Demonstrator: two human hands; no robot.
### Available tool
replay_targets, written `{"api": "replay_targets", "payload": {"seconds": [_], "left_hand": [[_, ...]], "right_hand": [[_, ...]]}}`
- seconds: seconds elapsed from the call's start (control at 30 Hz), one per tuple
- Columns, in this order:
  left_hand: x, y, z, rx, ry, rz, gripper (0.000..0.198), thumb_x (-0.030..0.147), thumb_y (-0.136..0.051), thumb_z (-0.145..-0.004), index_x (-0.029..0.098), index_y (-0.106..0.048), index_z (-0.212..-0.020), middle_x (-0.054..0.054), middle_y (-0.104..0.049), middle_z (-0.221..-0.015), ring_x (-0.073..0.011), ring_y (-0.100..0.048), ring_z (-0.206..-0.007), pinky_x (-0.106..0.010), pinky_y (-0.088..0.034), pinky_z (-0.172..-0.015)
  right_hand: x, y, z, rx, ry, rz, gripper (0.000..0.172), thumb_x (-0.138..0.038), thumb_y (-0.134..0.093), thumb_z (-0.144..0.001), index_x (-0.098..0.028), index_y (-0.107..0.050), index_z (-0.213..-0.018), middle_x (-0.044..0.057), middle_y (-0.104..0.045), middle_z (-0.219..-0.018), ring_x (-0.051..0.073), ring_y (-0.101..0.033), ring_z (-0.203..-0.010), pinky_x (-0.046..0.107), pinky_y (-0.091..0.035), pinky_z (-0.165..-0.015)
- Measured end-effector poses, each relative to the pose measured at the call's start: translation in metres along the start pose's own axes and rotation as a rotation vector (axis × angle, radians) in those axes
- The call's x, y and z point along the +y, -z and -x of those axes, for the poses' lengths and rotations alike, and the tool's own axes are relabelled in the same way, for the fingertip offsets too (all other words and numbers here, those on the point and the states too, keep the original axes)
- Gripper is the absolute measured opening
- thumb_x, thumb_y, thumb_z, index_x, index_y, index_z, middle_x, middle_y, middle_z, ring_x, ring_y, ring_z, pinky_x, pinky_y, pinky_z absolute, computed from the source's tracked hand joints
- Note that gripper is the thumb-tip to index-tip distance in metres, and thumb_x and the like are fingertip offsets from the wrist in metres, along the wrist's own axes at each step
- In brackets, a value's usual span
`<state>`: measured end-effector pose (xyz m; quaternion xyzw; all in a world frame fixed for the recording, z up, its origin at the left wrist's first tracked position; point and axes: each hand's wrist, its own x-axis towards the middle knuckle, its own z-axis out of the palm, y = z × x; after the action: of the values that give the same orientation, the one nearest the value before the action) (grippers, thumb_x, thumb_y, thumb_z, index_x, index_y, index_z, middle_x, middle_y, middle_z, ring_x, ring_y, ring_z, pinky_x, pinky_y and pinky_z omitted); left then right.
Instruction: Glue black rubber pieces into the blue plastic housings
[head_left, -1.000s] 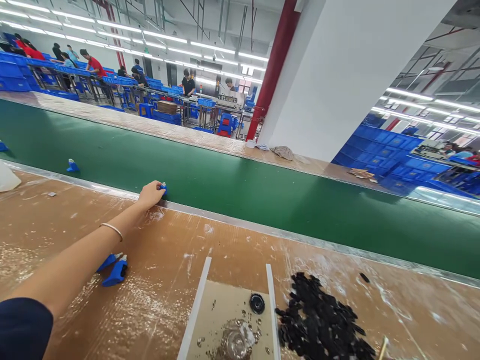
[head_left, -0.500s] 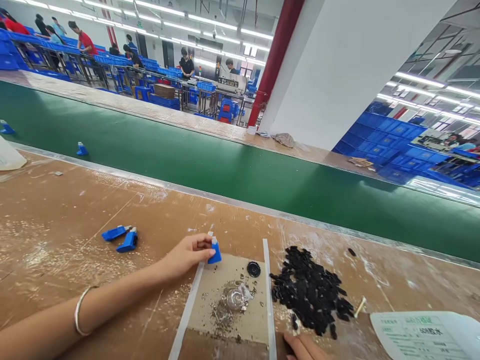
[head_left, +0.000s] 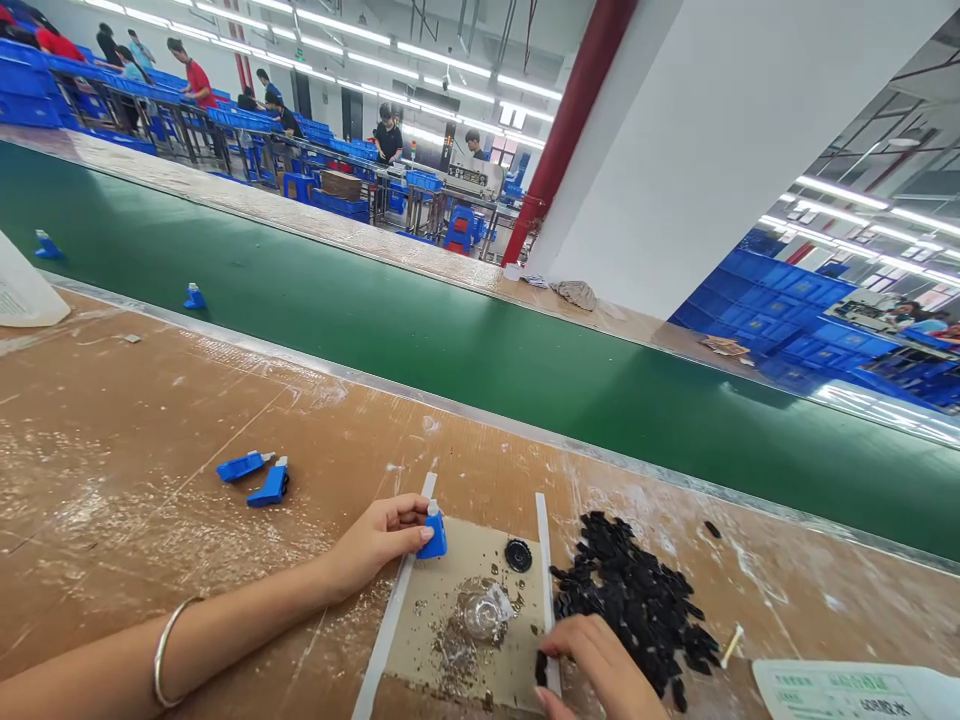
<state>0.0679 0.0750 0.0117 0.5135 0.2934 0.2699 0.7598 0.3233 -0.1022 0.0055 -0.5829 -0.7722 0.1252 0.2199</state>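
Observation:
My left hand (head_left: 390, 540) is closed on a small blue plastic part with a whitish tip (head_left: 433, 537), held upright above the left edge of a beige card (head_left: 405, 640). My right hand (head_left: 596, 665) is at the card's right side, thumb and fingers pinched around a small black oval piece (head_left: 541, 668). Just beyond it lies a heap of similar black pieces (head_left: 630, 590). On the card are a clear, shiny dome-like object (head_left: 484, 612), scattered wet drops, and a round black cap (head_left: 518, 555). Two more blue parts (head_left: 268, 484) lie left of my left hand.
A green conveyor belt (head_left: 420, 320) crosses beyond the wooden table (head_left: 150, 420), carrying blue parts (head_left: 195, 296) at left. White containers stand at the left edge (head_left: 26, 290) and lower right (head_left: 855, 690). A short pale stick (head_left: 732, 646) lies by the heap. Other people work in the background.
My right hand has come up and left from the bottom edge to the card's side, now with a black piece at its fingertips. My left hand still holds the blue part. The view has shifted slightly.

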Motion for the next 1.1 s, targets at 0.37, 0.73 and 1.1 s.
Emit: {"api": "replay_targets", "payload": {"seconds": [0.37,0.73,1.1], "left_hand": [[-0.003,0.001,0.002,-0.044,0.017,0.045,0.037,0.039,-0.075,-0.071,0.013,-0.066,-0.095,-0.006,-0.066,-0.085,-0.0167,-0.058,-0.077,-0.03,-0.045,-0.075],[-0.005,0.0,0.003,-0.044,0.005,0.029,0.037,0.041,-0.076,-0.07,0.015,-0.068,-0.094,-0.005,-0.065,-0.084,-0.0164,-0.057,-0.078,-0.03,-0.044,-0.076],[-0.006,-0.002,0.006,-0.078,0.006,0.025,0.036,0.041,-0.075,-0.071,0.016,-0.07,-0.097,-0.006,-0.068,-0.089,-0.0186,-0.058,-0.084,-0.032,-0.045,-0.081]], "right_hand": [[-0.039,-0.013,-0.062,0.061,0.135,0.197,0.034,-0.008,-0.068,-0.062,-0.023,-0.055,-0.09,0.005,-0.059,-0.112,0.03,-0.051,-0.101,0.045,-0.051,-0.08],[-0.055,0.002,-0.072,-0.01,0.181,0.376,0.028,-0.012,-0.07,-0.063,-0.021,-0.058,-0.087,0.007,-0.063,-0.107,0.031,-0.055,-0.099,0.044,-0.054,-0.076],[-0.057,0.008,-0.075,-0.098,0.1,0.167,0.027,-0.009,-0.068,-0.069,-0.022,-0.059,-0.09,0.005,-0.061,-0.108,0.028,-0.054,-0.101,0.044,-0.052,-0.082]]}}
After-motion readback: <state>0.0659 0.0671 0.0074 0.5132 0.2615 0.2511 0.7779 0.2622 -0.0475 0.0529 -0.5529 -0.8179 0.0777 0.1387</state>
